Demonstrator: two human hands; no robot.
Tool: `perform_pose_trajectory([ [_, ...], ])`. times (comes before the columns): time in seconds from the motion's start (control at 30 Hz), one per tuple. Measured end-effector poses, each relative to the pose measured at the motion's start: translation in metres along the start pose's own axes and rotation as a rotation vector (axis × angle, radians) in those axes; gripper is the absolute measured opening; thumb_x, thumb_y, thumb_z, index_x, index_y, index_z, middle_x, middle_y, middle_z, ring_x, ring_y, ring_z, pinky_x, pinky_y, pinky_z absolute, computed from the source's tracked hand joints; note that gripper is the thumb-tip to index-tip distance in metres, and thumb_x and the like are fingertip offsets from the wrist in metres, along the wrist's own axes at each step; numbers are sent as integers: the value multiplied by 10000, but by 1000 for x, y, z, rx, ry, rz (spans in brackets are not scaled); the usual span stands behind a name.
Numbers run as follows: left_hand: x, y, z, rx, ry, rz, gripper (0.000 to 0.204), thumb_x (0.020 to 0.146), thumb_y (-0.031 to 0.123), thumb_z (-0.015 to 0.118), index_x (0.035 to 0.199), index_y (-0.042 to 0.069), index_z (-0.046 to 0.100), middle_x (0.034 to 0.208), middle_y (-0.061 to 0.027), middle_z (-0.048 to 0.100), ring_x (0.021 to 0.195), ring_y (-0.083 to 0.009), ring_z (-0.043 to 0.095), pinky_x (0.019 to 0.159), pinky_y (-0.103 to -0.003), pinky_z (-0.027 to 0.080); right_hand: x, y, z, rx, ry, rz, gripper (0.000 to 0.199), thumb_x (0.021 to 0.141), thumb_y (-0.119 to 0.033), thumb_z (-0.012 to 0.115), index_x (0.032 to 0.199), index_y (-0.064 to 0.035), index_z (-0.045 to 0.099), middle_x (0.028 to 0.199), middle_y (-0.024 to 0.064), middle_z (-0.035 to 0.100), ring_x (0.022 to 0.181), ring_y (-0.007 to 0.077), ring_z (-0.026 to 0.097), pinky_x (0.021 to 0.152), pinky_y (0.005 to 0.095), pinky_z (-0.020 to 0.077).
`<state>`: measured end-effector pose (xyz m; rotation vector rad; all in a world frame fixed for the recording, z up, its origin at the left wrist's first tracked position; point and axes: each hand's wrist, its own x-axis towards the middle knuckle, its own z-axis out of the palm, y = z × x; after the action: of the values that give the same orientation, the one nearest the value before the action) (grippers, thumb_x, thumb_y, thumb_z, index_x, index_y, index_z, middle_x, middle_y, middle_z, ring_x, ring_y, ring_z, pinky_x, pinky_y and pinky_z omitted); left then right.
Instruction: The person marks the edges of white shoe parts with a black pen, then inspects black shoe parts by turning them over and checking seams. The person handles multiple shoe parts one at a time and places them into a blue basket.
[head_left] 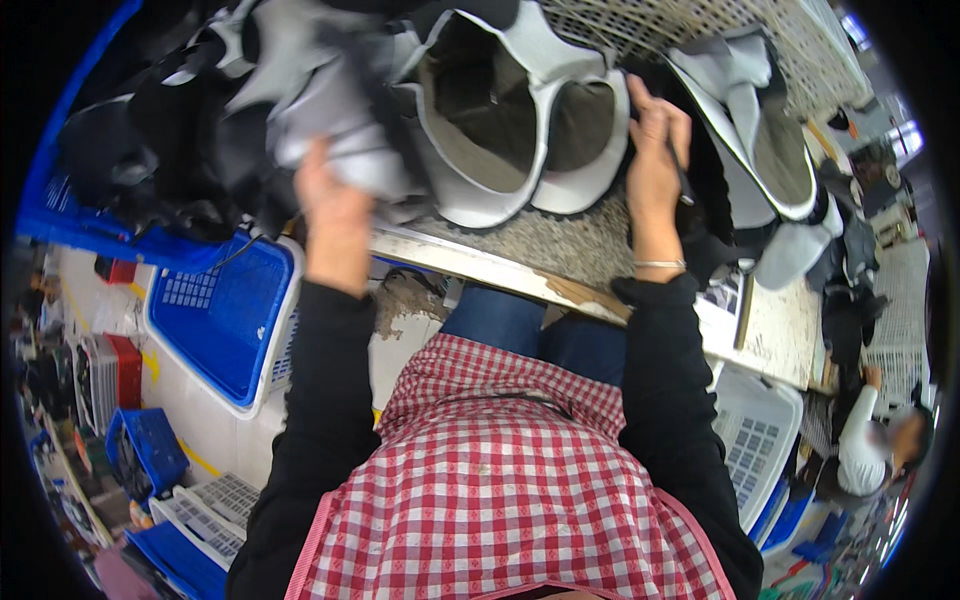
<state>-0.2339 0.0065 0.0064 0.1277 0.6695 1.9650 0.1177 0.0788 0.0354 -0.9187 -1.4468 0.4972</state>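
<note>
My left hand, smeared by motion, is closed on a grey-and-white shoe upper that is blurred as well. My right hand has its fingers curled round a thin dark pen-like tool. Beside that hand, two white shoe uppers with dark grey linings stand on the worn bench: a larger upper and one partly behind it. To the right of my right hand lies another white-and-black upper. A heap of black and grey uppers fills the left side.
A white plastic lattice basket stands at the back of the bench. Below left is a blue basket in a white one; at lower right stands another white basket. Another person sits at far right.
</note>
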Motion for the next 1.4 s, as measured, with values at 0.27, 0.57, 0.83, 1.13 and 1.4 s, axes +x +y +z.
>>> perform_pose_trajectory([
  [0.27,30,-227,134,947,-820,-213,582,1002,507,618,1360,50,660,1332,-116,679,1149,-233,622,975,-382,500,-3,-72,-21,227,29,-324,328,1154,-346,369,1147,-27,444,1303,350,639,1351,418,568,1116,503,454],
  [0.57,-77,-103,32,1504,-1497,409,554,793,187,832,1309,56,680,1476,-192,563,1405,-348,510,1162,-478,419,-8,-41,46,311,-504,-105,340,1123,-382,472,1140,-48,531,1401,244,645,1448,331,482,1219,442,311],
  [0.83,52,138,-41,1869,339,1066,509,861,237,804,1297,28,643,1444,-227,557,1319,-414,536,1042,-497,470,-28,-14,45,219,-556,-97,281,1147,-319,416,1119,-56,509,1387,254,650,1468,331,457,1232,439,288],
  [1.13,55,134,-38,1736,305,899,462,805,361,839,1132,47,753,1131,-192,733,1038,-378,707,908,-466,547,-35,-18,41,174,-550,-67,249,1145,-302,429,1110,-74,522,1378,242,661,1473,311,450,1232,434,283],
  [1.4,-57,73,8,1479,-668,1223,127,816,-37,705,922,25,672,1121,-124,752,944,-317,742,818,-380,598,-39,-14,49,246,-498,-37,264,1142,-297,433,1103,-56,535,1364,236,672,1463,324,462,1221,443,300],
])
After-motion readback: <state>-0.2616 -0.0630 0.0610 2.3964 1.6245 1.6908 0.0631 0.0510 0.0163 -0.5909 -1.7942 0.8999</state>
